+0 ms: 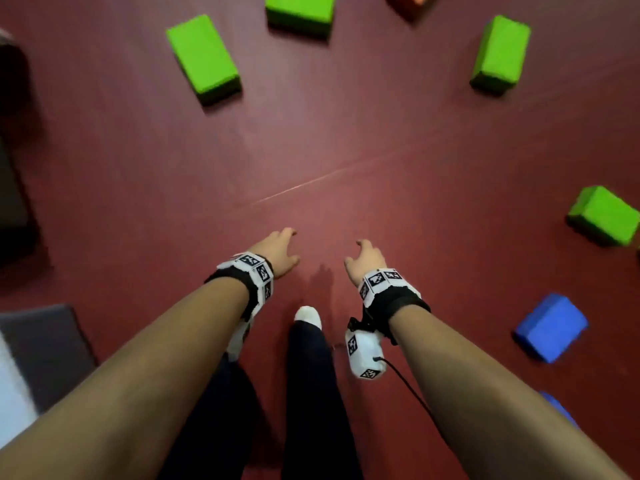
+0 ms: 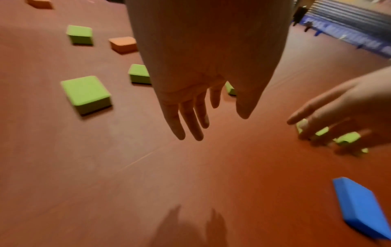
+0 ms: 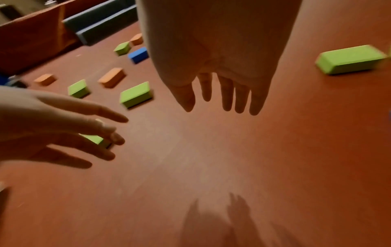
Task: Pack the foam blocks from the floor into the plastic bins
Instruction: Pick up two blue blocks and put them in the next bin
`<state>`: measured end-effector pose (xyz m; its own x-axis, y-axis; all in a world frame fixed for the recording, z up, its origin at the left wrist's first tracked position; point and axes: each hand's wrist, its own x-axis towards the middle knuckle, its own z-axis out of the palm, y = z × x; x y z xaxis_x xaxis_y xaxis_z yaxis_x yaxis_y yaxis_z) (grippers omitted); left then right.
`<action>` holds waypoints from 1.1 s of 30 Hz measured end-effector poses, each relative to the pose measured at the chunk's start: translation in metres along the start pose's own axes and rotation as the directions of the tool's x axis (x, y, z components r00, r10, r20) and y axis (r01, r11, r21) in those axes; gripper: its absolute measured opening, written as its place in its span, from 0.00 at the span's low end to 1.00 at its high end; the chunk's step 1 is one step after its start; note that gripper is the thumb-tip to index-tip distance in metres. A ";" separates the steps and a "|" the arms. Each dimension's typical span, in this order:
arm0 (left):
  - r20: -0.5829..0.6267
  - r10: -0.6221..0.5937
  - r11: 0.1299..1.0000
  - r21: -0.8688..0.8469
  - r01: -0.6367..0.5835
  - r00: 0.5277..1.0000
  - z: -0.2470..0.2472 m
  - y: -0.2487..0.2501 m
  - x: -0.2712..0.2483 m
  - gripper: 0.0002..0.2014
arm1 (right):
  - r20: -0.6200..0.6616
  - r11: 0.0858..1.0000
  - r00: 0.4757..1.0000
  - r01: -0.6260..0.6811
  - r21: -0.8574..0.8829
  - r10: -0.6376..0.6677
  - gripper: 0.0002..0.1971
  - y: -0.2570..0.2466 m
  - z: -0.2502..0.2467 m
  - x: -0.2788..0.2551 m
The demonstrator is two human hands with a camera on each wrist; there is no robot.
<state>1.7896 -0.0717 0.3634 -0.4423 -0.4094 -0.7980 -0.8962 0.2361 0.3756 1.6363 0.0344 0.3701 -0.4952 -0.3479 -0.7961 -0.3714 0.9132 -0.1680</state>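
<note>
The left hand [image 1: 277, 249] and the right hand [image 1: 366, 258] are reaching forward side by side over the dark red floor [image 1: 346, 161], a small gap lying between them; both are holding nothing, with fingers hanging straight and loosely spread. The left wrist view is showing the left hand's fingers [image 2: 191, 120] pointing down at bare floor, and the right wrist view is showing the right hand's fingers [image 3: 227, 93] doing the same. Neither hand is touching a block.

Taking the hands as the landmark, the foam blocks are lying scattered on the floor around them, all well apart from the fingers. A green block [image 1: 203, 58] is lying ahead and to the left of the hands. A second green block [image 1: 300, 13] is sitting farther ahead, at the top edge of the head view. A third green block [image 1: 500, 53] is standing ahead and to the right, and an orange block [image 1: 410, 3] is showing only partly beyond it. A fourth green block [image 1: 604, 214] is lying to the right of the hands, at about their level. A blue block [image 1: 550, 327] is lying to the right and nearer the person than the hands.

A foot in a white sock [image 1: 308, 317] is planted just behind the hands, between the two forearms. Both wrists are wearing black bands with white marker tags [image 1: 379, 280].
</note>
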 end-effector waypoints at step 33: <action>0.532 0.213 0.596 0.595 -0.540 0.820 0.450 0.648 0.103 0.30 | 0.224 0.097 0.643 -0.425 0.900 0.732 0.28 0.723 -0.095 0.007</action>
<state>1.1789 0.4361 0.3129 -0.5347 0.1832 -0.8250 -0.2743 0.8857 0.3745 1.2894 0.6724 0.2987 -0.4141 0.4927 -0.7654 0.8813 0.4274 -0.2016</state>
